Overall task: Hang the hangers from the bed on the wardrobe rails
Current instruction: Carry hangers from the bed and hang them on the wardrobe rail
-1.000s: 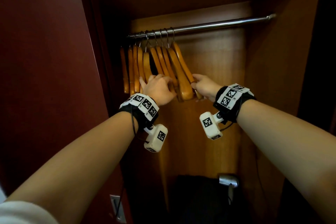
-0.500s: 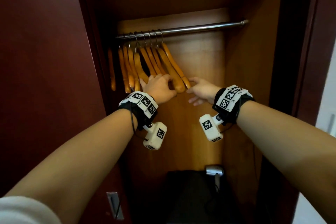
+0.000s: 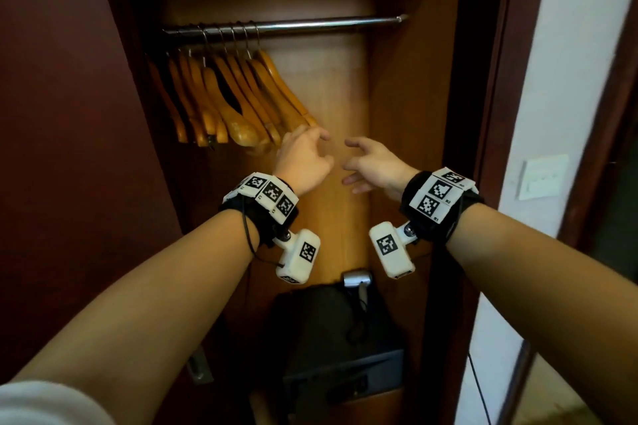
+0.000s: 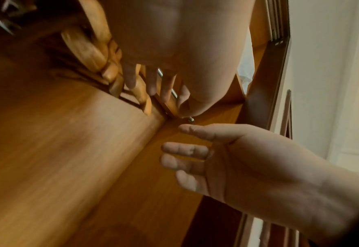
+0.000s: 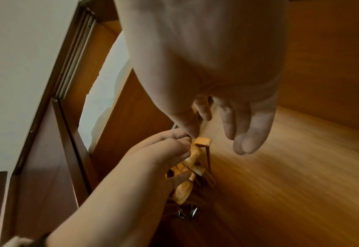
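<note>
Several wooden hangers (image 3: 238, 97) hang bunched at the left end of the metal wardrobe rail (image 3: 328, 23). My left hand (image 3: 310, 148) hovers just below and right of their lower ends, fingers relaxed and holding nothing; in the right wrist view the left hand (image 5: 170, 150) has its fingertips right beside the hanger ends (image 5: 202, 142). My right hand (image 3: 359, 166) floats a little to the right, fingers spread and empty, clear of the hangers. The left wrist view shows my left fingers (image 4: 151, 83) loose in front of the hangers (image 4: 89, 50) and the right hand (image 4: 227, 158) with its palm bare.
The rail's right half carries nothing. The dark red wardrobe door (image 3: 69, 148) stands on the left. A dark box (image 3: 345, 373) and a silver device (image 3: 357, 279) lie at the wardrobe's bottom. A white wall with a switch plate (image 3: 542, 180) is on the right.
Both hands have let go of the hanger ends and drawn back and down. The right hand moved away to the right. The hangers stay on the rail.
</note>
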`<action>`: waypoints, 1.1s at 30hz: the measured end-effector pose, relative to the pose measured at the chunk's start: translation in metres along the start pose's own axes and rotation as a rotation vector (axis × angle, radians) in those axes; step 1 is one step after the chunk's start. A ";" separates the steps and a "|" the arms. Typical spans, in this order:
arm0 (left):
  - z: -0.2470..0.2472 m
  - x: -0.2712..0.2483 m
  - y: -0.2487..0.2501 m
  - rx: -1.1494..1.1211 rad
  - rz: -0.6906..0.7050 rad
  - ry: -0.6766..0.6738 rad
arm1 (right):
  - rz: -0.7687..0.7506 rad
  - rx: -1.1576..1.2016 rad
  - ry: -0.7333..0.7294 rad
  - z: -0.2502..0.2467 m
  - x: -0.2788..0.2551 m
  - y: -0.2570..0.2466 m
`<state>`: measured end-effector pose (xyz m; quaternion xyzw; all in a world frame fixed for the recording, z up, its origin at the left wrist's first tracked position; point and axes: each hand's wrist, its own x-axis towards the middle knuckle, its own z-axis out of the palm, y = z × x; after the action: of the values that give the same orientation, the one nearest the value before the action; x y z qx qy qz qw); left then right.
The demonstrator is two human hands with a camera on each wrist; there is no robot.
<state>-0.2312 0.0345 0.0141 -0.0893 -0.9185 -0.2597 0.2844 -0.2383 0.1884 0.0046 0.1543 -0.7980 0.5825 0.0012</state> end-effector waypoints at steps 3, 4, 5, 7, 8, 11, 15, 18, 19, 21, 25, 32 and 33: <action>0.026 -0.015 0.006 -0.088 0.003 -0.065 | 0.021 0.015 0.068 -0.008 -0.023 0.018; 0.035 -0.021 0.009 -0.131 0.009 -0.074 | 0.025 0.019 0.089 -0.012 -0.032 0.025; 0.044 -0.027 0.013 -0.174 0.014 -0.083 | 0.030 0.019 0.106 -0.016 -0.042 0.032; 0.063 -0.041 0.023 -0.247 0.017 -0.113 | 0.043 0.016 0.129 -0.025 -0.064 0.046; 0.073 -0.048 0.030 -0.290 0.013 -0.136 | 0.061 0.024 0.141 -0.031 -0.076 0.054; 0.101 -0.069 0.057 -0.407 0.018 -0.212 | 0.130 0.059 0.206 -0.056 -0.111 0.078; 0.133 -0.090 0.110 -0.523 0.029 -0.265 | 0.200 0.141 0.355 -0.106 -0.169 0.105; 0.161 -0.107 0.162 -0.593 0.071 -0.327 | 0.246 0.148 0.480 -0.147 -0.217 0.123; 0.171 -0.114 0.185 -0.624 0.081 -0.362 | 0.261 0.148 0.525 -0.163 -0.236 0.128; 0.190 -0.131 0.227 -0.695 0.083 -0.434 | 0.290 0.142 0.599 -0.192 -0.272 0.137; 0.229 -0.175 0.315 -0.776 0.164 -0.582 | 0.346 0.161 0.755 -0.251 -0.360 0.147; 0.282 -0.278 0.471 -0.867 0.287 -0.828 | 0.440 0.207 1.011 -0.331 -0.529 0.173; 0.287 -0.297 0.495 -0.878 0.304 -0.870 | 0.448 0.216 1.056 -0.341 -0.556 0.176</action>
<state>0.0302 0.6013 -0.1458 -0.4243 -0.7350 -0.5088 -0.1442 0.1870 0.6896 -0.1501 -0.3302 -0.6387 0.6446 0.2598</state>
